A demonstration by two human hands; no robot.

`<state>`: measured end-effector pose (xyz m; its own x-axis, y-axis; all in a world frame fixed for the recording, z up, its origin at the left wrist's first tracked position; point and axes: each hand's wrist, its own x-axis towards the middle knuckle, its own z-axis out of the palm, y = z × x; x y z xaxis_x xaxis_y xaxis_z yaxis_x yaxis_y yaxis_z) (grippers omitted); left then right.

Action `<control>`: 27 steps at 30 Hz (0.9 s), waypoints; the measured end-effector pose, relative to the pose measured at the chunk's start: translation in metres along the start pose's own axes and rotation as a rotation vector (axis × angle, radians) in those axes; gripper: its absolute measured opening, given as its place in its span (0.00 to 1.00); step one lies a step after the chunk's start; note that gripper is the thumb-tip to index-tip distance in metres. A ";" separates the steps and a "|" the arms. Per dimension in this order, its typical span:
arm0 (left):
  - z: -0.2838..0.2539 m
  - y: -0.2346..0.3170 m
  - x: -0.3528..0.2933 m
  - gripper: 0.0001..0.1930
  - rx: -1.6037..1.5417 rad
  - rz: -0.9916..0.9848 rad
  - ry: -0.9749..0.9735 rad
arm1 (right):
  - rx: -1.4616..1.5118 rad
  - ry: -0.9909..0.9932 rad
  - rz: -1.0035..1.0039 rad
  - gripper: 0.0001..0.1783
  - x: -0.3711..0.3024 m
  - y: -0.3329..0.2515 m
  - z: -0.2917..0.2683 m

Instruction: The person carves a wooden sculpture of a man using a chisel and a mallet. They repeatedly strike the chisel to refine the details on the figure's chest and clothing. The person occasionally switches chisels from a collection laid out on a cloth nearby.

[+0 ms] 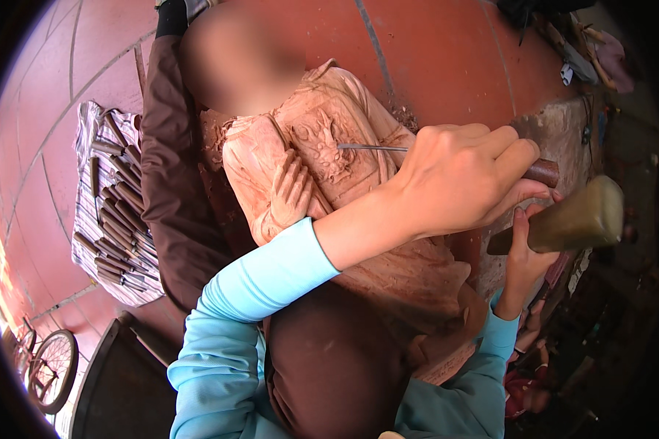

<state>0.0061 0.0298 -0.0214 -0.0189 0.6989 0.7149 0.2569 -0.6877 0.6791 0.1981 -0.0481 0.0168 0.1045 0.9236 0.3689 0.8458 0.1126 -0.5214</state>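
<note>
A carved wooden statue (pixel 399 282) in robes lies in front of me, its head blurred out. My left hand (pixel 461 172) is closed around the handle of a carving chisel (pixel 373 148). The chisel's thin metal blade reaches left, its tip at the raised relief (pixel 328 150) on the statue's chest. Below and right of it, my right hand (pixel 529 245) grips a wooden mallet (pixel 584 218), whose thick worn end points right. The mallet is close to the butt of the chisel handle; whether they touch I cannot tell.
On the left, several wooden-handled carving tools (pixel 121 212) lie on a striped cloth (pixel 88 168) over red floor tiles (pixel 40 139). My brown-trousered leg (pixel 172 168) lies between cloth and statue. Wood chips (pixel 404 117) lie beside the statue. A bicycle wheel (pixel 53 372) shows lower left.
</note>
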 end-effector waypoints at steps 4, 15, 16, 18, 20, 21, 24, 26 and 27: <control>0.004 -0.001 0.001 0.15 0.009 -0.057 -0.017 | 0.128 -0.010 0.179 0.17 0.005 0.012 0.002; 0.013 -0.015 0.001 0.14 0.058 -0.149 -0.103 | 0.032 -0.125 0.192 0.20 0.015 0.033 0.020; 0.013 -0.015 0.001 0.14 0.062 -0.152 -0.100 | 0.059 -0.132 0.197 0.19 0.016 0.035 0.020; 0.013 -0.016 0.003 0.14 0.073 -0.137 -0.076 | 0.117 -0.153 0.204 0.19 0.018 0.042 0.019; 0.010 -0.015 0.007 0.14 0.104 -0.039 -0.068 | 0.228 -0.119 0.265 0.18 0.016 0.040 0.023; 0.007 -0.013 0.008 0.14 0.122 0.054 -0.072 | 0.278 -0.100 0.296 0.18 0.014 0.039 0.023; 0.014 -0.010 0.006 0.14 0.108 0.130 -0.114 | 0.200 -0.104 0.260 0.17 0.010 0.041 0.019; 0.018 -0.008 0.003 0.14 0.095 0.091 -0.131 | 0.212 -0.087 0.237 0.16 0.006 0.035 0.018; 0.017 -0.007 0.001 0.14 0.095 0.058 -0.133 | 0.217 -0.079 0.228 0.15 0.004 0.032 0.018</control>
<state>0.0209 0.0381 -0.0282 0.1251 0.6825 0.7201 0.3438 -0.7106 0.6139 0.2156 -0.0344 -0.0126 0.2305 0.9585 0.1676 0.6735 -0.0328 -0.7385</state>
